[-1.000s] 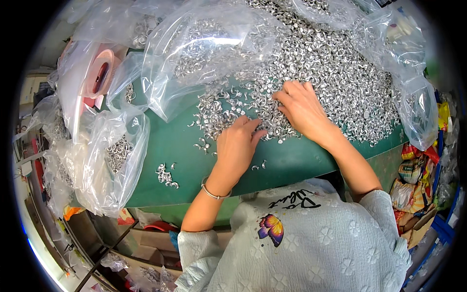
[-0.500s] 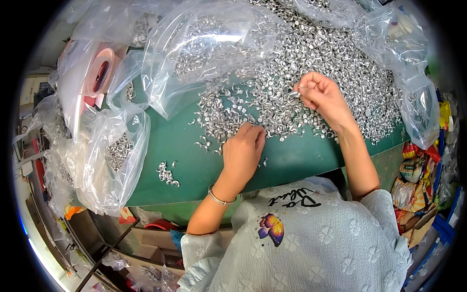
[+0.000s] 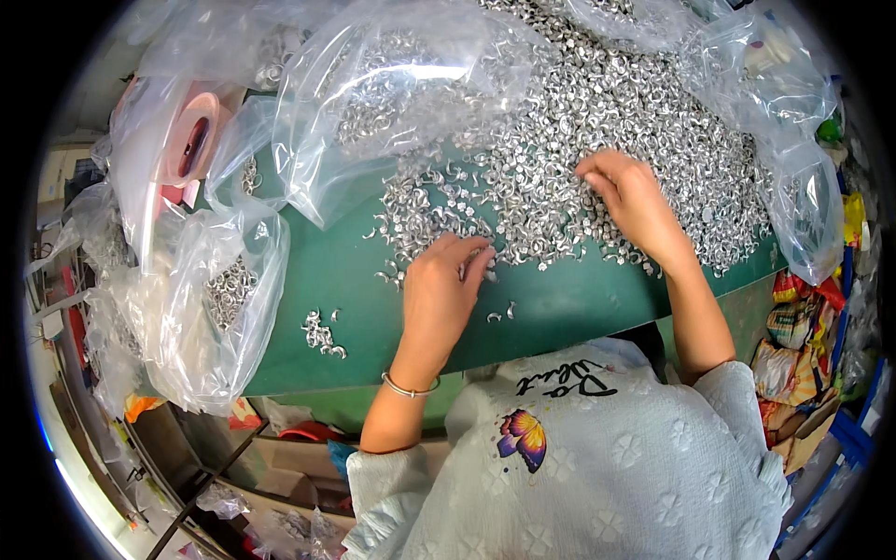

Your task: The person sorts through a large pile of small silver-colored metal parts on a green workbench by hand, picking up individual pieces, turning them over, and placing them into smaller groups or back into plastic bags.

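Observation:
On the green tabletop (image 3: pixel 355 252) a broad heap of small curved silver metal pieces (image 3: pixel 560 103) spreads out. At the heap's near left edge is my left hand (image 3: pixel 439 280), its thumb and forefinger apart beside the pieces; I make out nothing between them. Over the middle of the heap hovers my right hand (image 3: pixel 637 198), thumb and forefinger parted, with no piece showing in it. Two loose curved pieces (image 3: pixel 495 317) lie on the tabletop just right of my left hand. A small separate cluster of similar pieces (image 3: pixel 323 334) rests farther left.
Clear plastic bags (image 3: pixel 373 103) drape over the heap's far left, and another bag (image 3: pixel 215 327) with pieces inside sits at the table's left. Behind it stands a pink and white container (image 3: pixel 194 140). More plastic (image 3: pixel 803 205) hangs at the right edge, above colourful packages (image 3: pixel 784 364).
The silver piece pinched in my right hand is out of sight, and those fingers have parted. My left hand has moved left and opened, uncovering a second loose curved piece on the tabletop.

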{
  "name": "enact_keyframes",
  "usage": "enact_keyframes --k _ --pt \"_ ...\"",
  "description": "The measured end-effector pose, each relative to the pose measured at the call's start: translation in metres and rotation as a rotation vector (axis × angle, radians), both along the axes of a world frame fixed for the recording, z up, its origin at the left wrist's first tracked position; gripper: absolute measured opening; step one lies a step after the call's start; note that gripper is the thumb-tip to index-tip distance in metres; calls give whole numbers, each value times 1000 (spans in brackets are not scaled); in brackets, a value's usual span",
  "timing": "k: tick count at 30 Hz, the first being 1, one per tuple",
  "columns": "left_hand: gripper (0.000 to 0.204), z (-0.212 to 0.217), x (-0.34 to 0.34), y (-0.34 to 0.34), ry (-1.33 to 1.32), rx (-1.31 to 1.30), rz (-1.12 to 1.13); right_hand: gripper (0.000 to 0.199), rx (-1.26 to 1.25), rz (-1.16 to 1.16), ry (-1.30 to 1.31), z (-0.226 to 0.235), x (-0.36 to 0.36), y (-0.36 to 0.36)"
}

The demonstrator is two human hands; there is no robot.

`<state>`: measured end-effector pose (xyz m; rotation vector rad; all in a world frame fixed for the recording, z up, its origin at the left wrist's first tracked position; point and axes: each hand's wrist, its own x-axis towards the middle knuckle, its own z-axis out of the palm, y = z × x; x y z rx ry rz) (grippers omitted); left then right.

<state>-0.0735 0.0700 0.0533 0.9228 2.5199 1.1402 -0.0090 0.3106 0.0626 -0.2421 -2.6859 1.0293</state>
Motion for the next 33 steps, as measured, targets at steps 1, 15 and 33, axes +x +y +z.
enact_keyframes --k 1,15,33 --pt "12 0 0 2 25 -12 17 11 -260 -80 -208 6 6 -4" --pt "17 -15 -12 10 248 -214 -131 15 151 155 34 -19 7 -46" --pt "13 -9 -45 -2 -1255 743 -27 15 -1182 5 -237 -10 5 -29"
